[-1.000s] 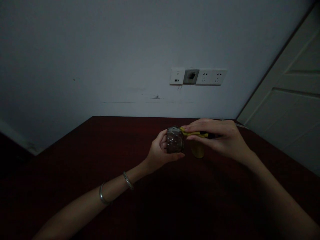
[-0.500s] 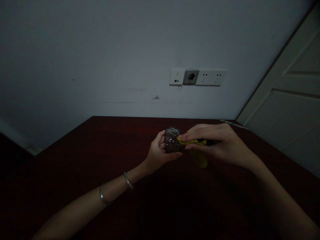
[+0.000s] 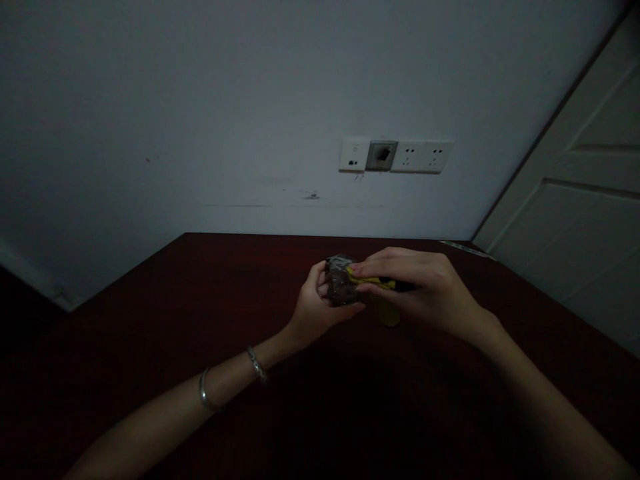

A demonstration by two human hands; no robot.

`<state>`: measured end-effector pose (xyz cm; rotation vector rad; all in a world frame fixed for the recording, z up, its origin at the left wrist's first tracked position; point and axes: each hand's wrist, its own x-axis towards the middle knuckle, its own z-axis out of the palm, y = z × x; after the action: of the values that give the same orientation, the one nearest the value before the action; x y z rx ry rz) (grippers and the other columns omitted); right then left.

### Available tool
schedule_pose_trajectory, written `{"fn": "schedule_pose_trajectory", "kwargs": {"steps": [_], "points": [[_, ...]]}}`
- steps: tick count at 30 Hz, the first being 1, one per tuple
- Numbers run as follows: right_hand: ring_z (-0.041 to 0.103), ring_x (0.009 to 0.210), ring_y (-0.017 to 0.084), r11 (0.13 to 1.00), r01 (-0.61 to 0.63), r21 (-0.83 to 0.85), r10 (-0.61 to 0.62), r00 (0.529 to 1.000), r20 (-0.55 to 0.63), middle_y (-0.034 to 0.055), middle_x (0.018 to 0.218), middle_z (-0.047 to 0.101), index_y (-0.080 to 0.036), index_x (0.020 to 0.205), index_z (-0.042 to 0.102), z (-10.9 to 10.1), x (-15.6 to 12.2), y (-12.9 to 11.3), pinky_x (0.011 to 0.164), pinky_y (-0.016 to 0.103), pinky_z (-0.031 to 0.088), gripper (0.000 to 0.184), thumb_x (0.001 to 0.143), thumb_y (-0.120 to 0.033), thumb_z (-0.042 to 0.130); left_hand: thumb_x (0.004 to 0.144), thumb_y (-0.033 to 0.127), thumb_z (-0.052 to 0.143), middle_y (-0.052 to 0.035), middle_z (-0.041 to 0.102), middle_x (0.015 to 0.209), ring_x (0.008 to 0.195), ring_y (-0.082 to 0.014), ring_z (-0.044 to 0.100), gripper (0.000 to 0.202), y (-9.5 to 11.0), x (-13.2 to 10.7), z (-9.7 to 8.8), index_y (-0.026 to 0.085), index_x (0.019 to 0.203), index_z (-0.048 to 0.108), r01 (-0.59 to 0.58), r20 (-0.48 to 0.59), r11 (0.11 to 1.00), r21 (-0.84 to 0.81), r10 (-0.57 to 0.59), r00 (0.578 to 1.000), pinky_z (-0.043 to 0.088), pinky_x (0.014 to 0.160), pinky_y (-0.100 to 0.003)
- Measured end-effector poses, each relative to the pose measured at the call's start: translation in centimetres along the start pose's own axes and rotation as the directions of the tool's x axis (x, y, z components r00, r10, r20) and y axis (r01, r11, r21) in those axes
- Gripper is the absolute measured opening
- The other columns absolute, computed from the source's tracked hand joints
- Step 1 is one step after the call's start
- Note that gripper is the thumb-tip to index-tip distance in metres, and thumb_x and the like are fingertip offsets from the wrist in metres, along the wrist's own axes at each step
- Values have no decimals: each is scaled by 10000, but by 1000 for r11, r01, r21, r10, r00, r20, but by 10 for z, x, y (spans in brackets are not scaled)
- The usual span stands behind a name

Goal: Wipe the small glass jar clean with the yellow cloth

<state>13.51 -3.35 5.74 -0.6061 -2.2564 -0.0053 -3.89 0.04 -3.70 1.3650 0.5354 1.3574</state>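
Note:
My left hand [image 3: 313, 310] is wrapped round a small patterned glass [image 3: 338, 288], held on its side above the dark red table [image 3: 200, 320]. My right hand [image 3: 420, 290] pinches a yellow cloth [image 3: 383, 308] and presses its end against the glass's right side. A fold of the cloth hangs down below my right fingers. Two bracelets sit on my left wrist.
A white wall stands behind the table, with a row of sockets and a switch plate [image 3: 396, 155]. A white door [image 3: 575, 193] is at the right. A thin flat strip [image 3: 463, 247] lies at the table's far right edge. The room is dim.
Both hands have drifted slightly left and closer together. The yellow cloth has pushed further onto the glass, and its hanging fold now sits higher than half a second ago.

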Motion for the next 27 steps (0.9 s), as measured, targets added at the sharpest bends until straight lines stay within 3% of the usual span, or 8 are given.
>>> {"fn": "schedule_pose_trajectory", "kwargs": {"steps": [4, 12, 21, 27], "points": [[657, 887, 157, 1000, 13, 4, -13, 996, 83, 82, 971, 711, -153, 1016, 686, 2, 1, -1, 736, 253, 540, 173, 850, -171, 637, 510, 165, 861, -108, 634, 1100, 964, -215, 659, 748, -1, 2, -1, 155, 1130, 442, 38, -42, 999, 19, -38, 998, 560, 794, -292], [645, 838, 200, 956, 88, -281, -44, 986, 158, 96, 940, 706, -127, 994, 666, 3, 4, -11, 720, 315, 520, 162, 867, -121, 565, 524, 203, 872, -103, 645, 1086, 934, -220, 667, 829, -6, -7, -2, 179, 1206, 402, 30, 2, 987, 157, -31, 1000, 560, 788, -318], [617, 881, 218, 942, 122, -312, -83, 987, 137, 128, 975, 693, -122, 1009, 653, 15, 2, -1, 741, 352, 507, 181, 896, -124, 511, 519, 242, 873, -109, 642, 1101, 962, -234, 660, 811, -8, -6, -2, 178, 1188, 419, -1, -41, 967, 256, 12, 999, 548, 808, -336], [604, 856, 190, 979, 52, -199, -2, 970, 244, 107, 966, 675, -155, 981, 668, 11, 4, -11, 740, 328, 491, 170, 907, -154, 514, 495, 224, 866, -125, 645, 1092, 962, -237, 657, 807, -12, 0, -6, 163, 1170, 427, 14, -52, 978, 209, -4, 999, 541, 799, -325]]}}
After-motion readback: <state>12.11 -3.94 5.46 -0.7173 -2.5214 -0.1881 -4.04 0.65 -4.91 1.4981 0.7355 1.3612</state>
